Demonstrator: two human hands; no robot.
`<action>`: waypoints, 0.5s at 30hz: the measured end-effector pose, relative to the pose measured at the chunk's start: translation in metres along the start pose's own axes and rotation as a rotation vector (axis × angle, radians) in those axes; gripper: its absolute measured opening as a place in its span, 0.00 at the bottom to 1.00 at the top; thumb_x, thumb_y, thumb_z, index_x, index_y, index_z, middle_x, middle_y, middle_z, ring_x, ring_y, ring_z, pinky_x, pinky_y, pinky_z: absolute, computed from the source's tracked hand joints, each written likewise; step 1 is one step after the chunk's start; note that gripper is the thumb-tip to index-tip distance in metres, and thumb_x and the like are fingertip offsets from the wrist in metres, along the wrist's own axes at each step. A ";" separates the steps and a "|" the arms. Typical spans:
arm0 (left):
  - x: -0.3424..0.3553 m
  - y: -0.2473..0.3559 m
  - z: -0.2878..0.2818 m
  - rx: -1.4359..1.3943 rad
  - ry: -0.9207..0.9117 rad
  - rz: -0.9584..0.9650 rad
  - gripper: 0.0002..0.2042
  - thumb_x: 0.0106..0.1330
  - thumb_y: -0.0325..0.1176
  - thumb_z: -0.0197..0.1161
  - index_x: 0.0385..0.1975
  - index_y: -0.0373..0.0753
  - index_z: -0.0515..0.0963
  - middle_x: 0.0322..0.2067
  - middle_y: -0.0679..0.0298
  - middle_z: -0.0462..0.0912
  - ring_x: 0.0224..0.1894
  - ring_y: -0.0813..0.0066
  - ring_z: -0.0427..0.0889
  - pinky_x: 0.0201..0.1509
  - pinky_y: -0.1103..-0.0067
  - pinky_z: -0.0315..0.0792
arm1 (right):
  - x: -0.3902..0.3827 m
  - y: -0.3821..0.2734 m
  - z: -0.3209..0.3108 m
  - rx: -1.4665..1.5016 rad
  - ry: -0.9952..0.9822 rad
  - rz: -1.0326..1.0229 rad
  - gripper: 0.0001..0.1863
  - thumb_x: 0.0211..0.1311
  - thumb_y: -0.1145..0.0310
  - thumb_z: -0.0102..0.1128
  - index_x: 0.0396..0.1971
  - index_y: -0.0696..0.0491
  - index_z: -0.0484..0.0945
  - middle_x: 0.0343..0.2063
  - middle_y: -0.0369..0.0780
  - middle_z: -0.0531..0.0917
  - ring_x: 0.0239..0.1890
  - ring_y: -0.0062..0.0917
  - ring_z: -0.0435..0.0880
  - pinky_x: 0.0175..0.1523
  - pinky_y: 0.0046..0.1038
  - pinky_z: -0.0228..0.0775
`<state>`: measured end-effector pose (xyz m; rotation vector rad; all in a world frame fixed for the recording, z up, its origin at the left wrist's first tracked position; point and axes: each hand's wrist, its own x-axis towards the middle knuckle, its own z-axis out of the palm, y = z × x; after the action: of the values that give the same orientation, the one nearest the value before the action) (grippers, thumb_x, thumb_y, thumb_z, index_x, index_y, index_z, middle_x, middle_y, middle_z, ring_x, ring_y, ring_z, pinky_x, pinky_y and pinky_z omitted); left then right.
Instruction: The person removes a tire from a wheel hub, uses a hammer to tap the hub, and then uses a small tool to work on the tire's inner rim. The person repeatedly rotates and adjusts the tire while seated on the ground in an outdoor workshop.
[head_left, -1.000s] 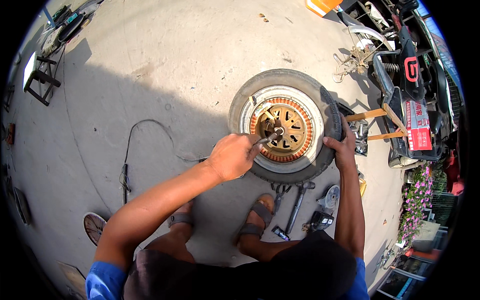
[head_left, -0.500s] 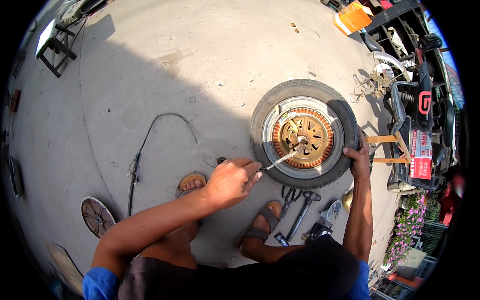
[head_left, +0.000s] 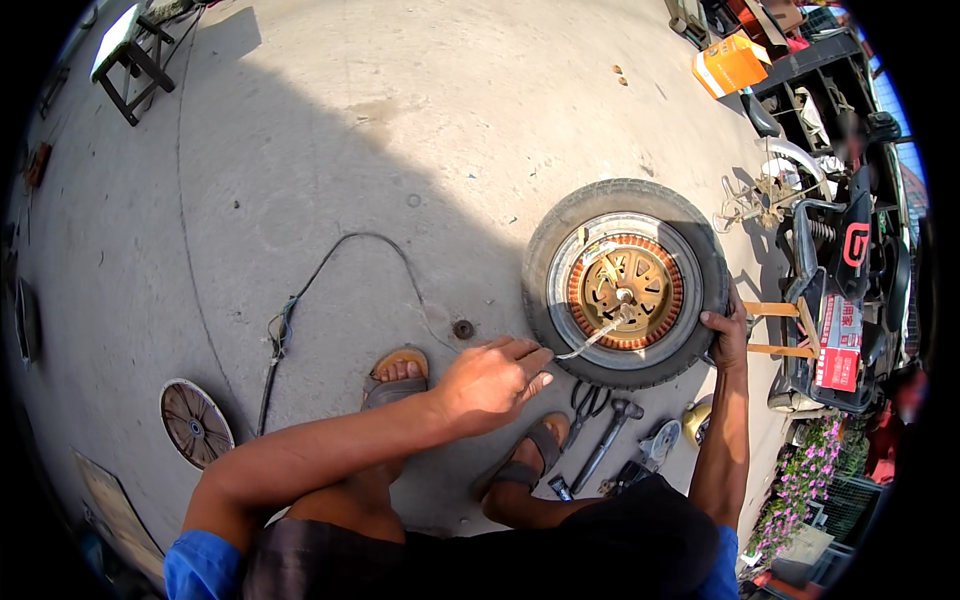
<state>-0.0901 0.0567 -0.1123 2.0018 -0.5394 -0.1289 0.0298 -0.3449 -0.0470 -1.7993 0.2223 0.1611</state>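
Note:
A hub motor wheel (head_left: 606,379) with a black tyre leans toward me, its open side showing a ring of copper windings (head_left: 678,290) and a brass-coloured slotted plate. From its axle a whitish-sleeved cable (head_left: 592,342) runs down to my left hand (head_left: 492,388), which is closed on it just off the tyre's lower left. Beyond that hand the cable continues as a thin dark line (head_left: 375,238) looping over the ground. My right hand (head_left: 730,332) grips the tyre's right edge, thumb on the near face and the other fingers mostly hidden behind.
By my right foot lie pliers (head_left: 588,405), a hammer (head_left: 612,440) and a grey metal part (head_left: 658,442). A round motor cover (head_left: 197,424) rests at the left. A stool (head_left: 133,60) stands far left; an orange box (head_left: 731,66) and a vehicle frame (head_left: 806,240) occupy the right.
The whole view has shifted, so the wheel and ground things appear farther right and lower. Both hands keep their holds on the cable and the tyre.

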 end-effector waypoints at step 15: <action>-0.003 0.002 -0.001 -0.042 -0.026 -0.030 0.15 0.72 0.38 0.61 0.50 0.33 0.81 0.48 0.49 0.84 0.48 0.49 0.84 0.50 0.63 0.80 | -0.005 -0.006 0.004 0.014 0.034 -0.028 0.54 0.30 0.80 0.68 0.70 0.63 0.64 0.60 0.44 0.80 0.61 0.34 0.79 0.70 0.29 0.65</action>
<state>-0.0928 0.0580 -0.1108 1.9707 -0.5192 -0.1838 0.0266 -0.3396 -0.0414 -1.7912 0.2212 0.1090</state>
